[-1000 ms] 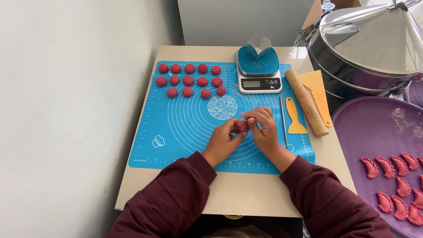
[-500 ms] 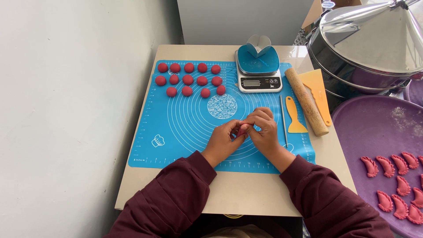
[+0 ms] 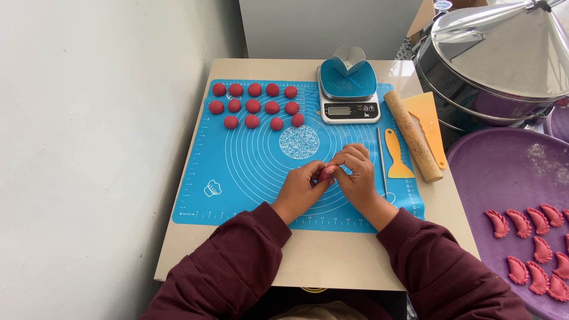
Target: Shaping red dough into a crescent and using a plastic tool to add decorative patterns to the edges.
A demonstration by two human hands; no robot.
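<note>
— What are the hands doing?
— Left hand [image 3: 301, 188] and right hand [image 3: 357, 176] meet over the blue silicone mat [image 3: 237, 160], fingertips closed on a small pink dough piece [image 3: 328, 172].
— How would it handle?
— Soft and light, likely tacky; pinch its edges gently. It is mostly hidden, so its shape is unclear. Red dough balls [image 3: 255, 105] sit well apart.

Both hands [image 3: 335, 181] pinch a dough piece [image 3: 328, 173] (pinkish red) over the mat [image 3: 249, 160].
</note>
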